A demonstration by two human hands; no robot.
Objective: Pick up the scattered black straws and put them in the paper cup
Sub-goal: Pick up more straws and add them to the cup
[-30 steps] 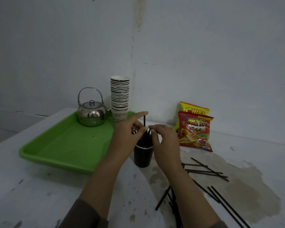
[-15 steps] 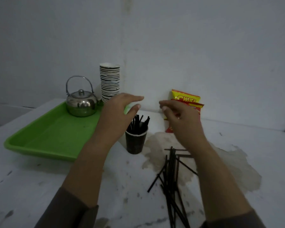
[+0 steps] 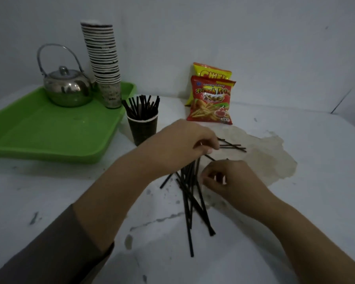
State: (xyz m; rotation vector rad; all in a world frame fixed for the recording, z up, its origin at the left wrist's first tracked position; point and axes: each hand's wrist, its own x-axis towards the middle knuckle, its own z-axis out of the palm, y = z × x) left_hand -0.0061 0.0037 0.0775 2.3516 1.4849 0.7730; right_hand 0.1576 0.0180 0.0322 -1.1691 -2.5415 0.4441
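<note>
A dark paper cup [image 3: 142, 131] stands on the white table, holding several black straws [image 3: 141, 106] upright. More black straws [image 3: 190, 203] lie in a loose pile in front of it, and a few [image 3: 233, 146] lie to its right on a stain. My left hand [image 3: 178, 145] is down over the pile's far end, its fingers pinched on the straws there. My right hand [image 3: 230, 179] rests on the pile's right side with its fingers curled. Something dark shows between them, and its grip is unclear.
A green tray [image 3: 39, 132] lies left of the cup, bearing a steel kettle [image 3: 67, 89] and a tall stack of paper cups [image 3: 105, 64]. Two snack bags [image 3: 211, 99] lean on the wall behind. A brownish stain [image 3: 271, 158] covers the table at right.
Both hands left the cup, where they were tucking straws in, and dropped to the scattered pile. The view has tilted down and come closer to the table.
</note>
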